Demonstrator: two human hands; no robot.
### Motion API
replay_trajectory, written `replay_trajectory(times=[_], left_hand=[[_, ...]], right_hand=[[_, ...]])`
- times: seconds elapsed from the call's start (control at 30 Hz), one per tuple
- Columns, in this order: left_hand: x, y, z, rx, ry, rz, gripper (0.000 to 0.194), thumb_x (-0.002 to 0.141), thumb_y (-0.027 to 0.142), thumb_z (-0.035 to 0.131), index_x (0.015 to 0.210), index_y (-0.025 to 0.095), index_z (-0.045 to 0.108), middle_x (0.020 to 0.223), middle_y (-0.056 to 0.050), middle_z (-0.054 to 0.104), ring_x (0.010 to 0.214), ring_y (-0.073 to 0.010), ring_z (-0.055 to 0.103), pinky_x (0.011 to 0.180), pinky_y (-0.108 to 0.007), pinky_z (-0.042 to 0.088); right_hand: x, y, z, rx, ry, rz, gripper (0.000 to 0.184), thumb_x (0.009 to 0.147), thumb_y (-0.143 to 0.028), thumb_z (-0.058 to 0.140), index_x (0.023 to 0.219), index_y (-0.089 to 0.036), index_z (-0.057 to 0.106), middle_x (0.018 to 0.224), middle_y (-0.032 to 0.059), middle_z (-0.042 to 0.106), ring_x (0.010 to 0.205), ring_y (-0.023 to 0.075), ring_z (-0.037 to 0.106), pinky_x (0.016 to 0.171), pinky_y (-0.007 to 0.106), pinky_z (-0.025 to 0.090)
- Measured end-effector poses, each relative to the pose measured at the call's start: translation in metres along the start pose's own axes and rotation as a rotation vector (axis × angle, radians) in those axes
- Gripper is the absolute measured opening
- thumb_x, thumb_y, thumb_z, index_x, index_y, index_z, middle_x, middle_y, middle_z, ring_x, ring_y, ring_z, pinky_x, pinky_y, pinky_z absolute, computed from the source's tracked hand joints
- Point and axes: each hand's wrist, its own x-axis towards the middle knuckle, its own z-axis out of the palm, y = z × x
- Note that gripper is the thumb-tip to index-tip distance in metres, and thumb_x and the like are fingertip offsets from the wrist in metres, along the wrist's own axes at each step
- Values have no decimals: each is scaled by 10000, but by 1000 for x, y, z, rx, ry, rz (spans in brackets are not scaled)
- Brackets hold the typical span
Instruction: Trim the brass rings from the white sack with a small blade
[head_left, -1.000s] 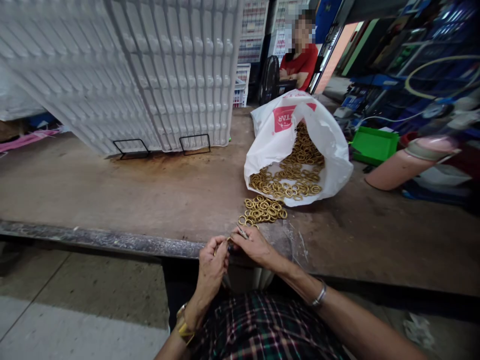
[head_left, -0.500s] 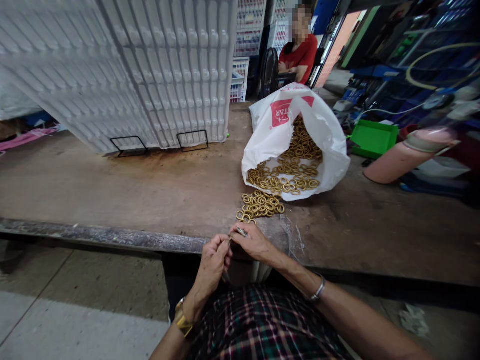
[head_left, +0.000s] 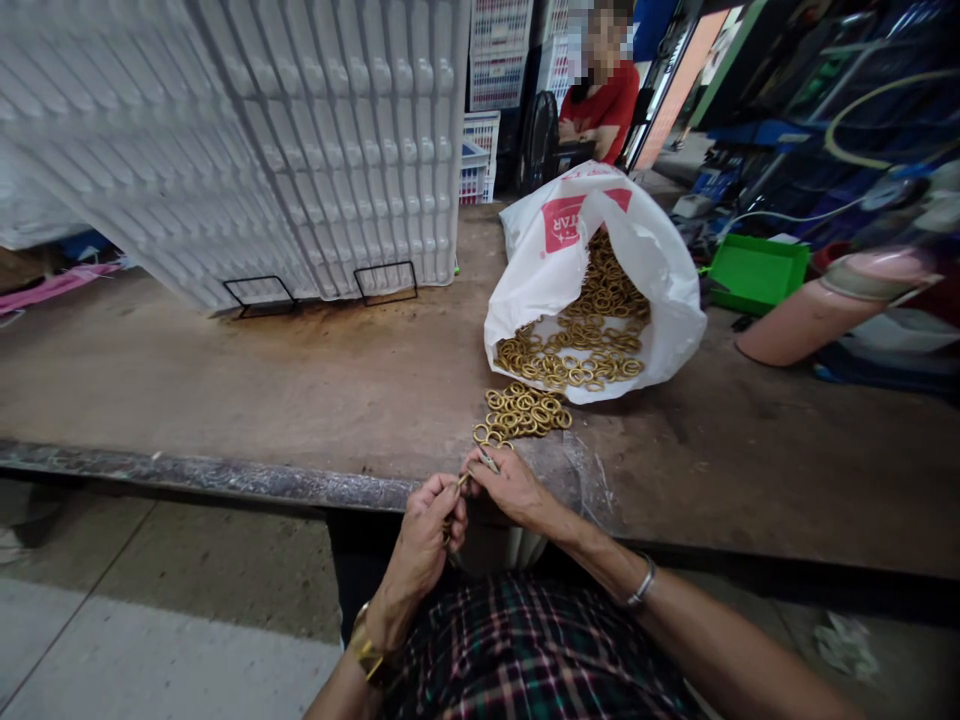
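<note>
At the table's front edge, my left hand (head_left: 426,525) pinches a brass-coloured ring (head_left: 464,479), seen nearly edge-on. More brass shows in its curled fingers, too small to make out. Close against it, my right hand (head_left: 511,488) is closed around a small grey metal tool (head_left: 488,460); only its tip sticks out, so its kind is hidden. The right fingertips meet the held ring. Just beyond my hands lies a loose pile of brass rings (head_left: 525,410). Behind the pile, a white plastic bag (head_left: 667,330) lies with its mouth toward me, many rings inside.
Stacked ribbed white plastic trays (head_left: 337,150) stand at the left behind black wire stands (head_left: 386,282). To the right are a green tray (head_left: 757,272) and a pink bottle (head_left: 810,310). A person in red (head_left: 611,110) sits beyond the wooden table (head_left: 187,385).
The ring between my hands now shows more plainly, and the right fingers have shifted slightly around it. Both hands stay at the table edge. The view has moved a little.
</note>
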Motion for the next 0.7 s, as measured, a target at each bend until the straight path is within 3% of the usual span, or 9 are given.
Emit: replay_trajectory(times=[0.13, 0.33, 0.7], left_hand=[[0, 0, 3, 13, 57, 28, 320, 733, 455, 610, 724, 173, 460, 527, 72, 449, 395, -33, 343, 365, -152, 231], [2, -5, 2, 123, 93, 71, 321, 761, 473, 573, 729, 175, 459, 546, 73, 444, 408, -36, 354, 379, -154, 251], [-4, -2, 7, 293, 135, 69, 384, 735, 544, 558, 683, 178, 455, 510, 71, 427, 393, -43, 346, 381, -157, 272]], right_hand=[[-7, 7, -2, -233, 52, -67, 170, 766, -156, 401, 751, -176, 570, 584, -20, 554, 563, 111, 499, 552, 206, 349], [-19, 5, -3, -683, -39, -146, 218, 720, -97, 419, 830, -184, 586, 698, 36, 627, 607, 140, 525, 560, 238, 293], [-21, -6, -2, -926, -157, -17, 300, 722, -85, 432, 975, -169, 570, 851, 75, 676, 695, 166, 585, 566, 256, 271]])
